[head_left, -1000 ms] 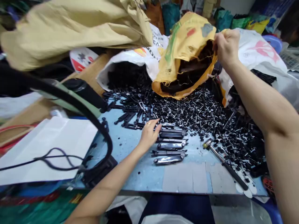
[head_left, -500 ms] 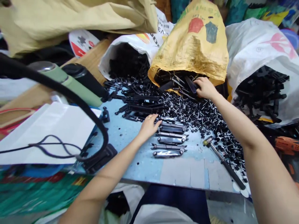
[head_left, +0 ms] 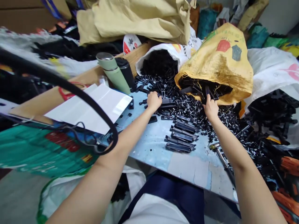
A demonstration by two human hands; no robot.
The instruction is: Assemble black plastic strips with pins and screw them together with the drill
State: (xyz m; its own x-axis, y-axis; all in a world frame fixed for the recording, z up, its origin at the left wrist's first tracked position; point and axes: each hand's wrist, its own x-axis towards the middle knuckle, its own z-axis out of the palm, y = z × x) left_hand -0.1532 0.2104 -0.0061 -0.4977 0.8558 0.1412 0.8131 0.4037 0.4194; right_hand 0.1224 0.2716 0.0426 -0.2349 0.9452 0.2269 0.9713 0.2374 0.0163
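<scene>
My left hand point(head_left: 154, 102) is curled over a heap of long black plastic parts point(head_left: 168, 104), its fingertips closed on one of them and partly hidden. At the mouth of the yellow woven sack point(head_left: 215, 62), my right hand point(head_left: 211, 109) pinches a flat, dark strip-shaped part point(head_left: 207, 91) that stands upright. More dark strips show inside the sack. In front of me, several black assembled pieces point(head_left: 182, 136) lie in a row on the blue table point(head_left: 149, 141). Small black parts with metal pins point(head_left: 190, 105) are heaped between my hands.
A hammer point(head_left: 220, 157) lies right of the row, partly behind my right forearm. White sacks point(head_left: 158, 46) with black parts stand on both sides of the yellow one. At left are a green bottle point(head_left: 116, 76), white sheets point(head_left: 93, 107) and a black curved arm point(head_left: 77, 90). An orange power tool point(head_left: 289, 166) lies far right.
My view has swung left. My left hand has moved from beside the row back to the black parts heap and curled. My right hand now holds a dark strip upright at the sack's mouth.
</scene>
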